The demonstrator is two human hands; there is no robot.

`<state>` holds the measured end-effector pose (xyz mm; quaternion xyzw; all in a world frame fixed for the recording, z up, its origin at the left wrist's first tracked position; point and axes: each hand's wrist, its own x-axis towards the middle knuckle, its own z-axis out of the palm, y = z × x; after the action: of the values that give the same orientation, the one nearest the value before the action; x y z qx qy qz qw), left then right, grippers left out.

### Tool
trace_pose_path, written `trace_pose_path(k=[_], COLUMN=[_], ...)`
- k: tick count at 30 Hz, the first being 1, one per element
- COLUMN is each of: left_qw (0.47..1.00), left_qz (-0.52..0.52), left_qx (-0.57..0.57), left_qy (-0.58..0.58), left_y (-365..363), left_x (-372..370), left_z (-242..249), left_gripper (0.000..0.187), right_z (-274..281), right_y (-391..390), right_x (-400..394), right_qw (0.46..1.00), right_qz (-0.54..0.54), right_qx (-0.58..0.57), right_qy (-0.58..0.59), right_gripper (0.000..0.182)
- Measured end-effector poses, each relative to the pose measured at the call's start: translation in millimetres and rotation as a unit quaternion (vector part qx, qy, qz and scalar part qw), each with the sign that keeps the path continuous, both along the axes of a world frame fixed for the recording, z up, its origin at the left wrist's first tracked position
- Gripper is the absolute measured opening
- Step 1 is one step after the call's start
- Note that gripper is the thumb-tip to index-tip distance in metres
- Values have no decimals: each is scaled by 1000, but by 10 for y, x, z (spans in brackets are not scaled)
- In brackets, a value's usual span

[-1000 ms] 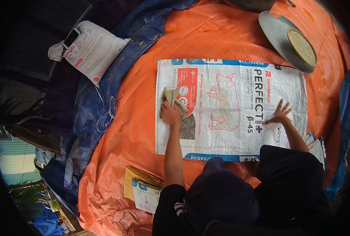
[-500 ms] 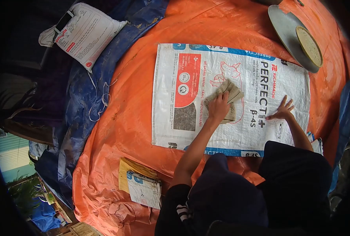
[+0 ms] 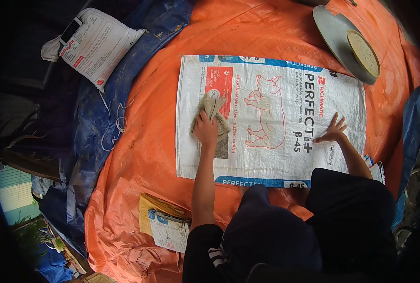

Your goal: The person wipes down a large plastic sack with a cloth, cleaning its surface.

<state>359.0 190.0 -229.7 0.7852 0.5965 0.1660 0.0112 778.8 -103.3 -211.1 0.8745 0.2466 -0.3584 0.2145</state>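
A white printed feed sack lies flat on an orange tarp, with a red pig outline and large "PERFECT" lettering on it. My left hand is closed on a crumpled beige cloth, pressing it over the red and dark printed panel at the sack's left side. Part of that print is hidden under the cloth and hand. On the right part of the sack, beside the lettering, my right hand rests with its fingers spread, holding nothing.
The orange tarp spreads all around, with a blue tarp along its left. A filled white bag lies upper left. At upper right are a grey tray and a round tan-topped container. Folded sacks lie lower left.
My left hand has slid the cloth leftward across the sack, from the pig drawing to the red panel, uncovering the drawing. My right hand stays in about the same place on the sack.
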Motion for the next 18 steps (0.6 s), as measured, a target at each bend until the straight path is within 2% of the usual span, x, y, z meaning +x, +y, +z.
trace_pose_path(k=[2,6,9,18], left_qw=[999,1000,999,998], left_qz=[48,30,44,59], left_qx=[-15,2,5,-4], left_qy=[18,-4,-15,-25], left_y=[88,55,54,34], left_x=[-282,-470,-446,-419], left_z=[-1,-17,-31,3], left_gripper=[44,40,39,39], right_z=[31,-19,141,65], right_y=[17,19,96,77], right_x=[-14,0,-43,9], right_qw=[1000,1000,999,998], right_qz=[6,9,29,36], right_qx=[-1,-17,-39,-53], right_qy=[3,0,11,8], right_gripper=[183,182,180,178])
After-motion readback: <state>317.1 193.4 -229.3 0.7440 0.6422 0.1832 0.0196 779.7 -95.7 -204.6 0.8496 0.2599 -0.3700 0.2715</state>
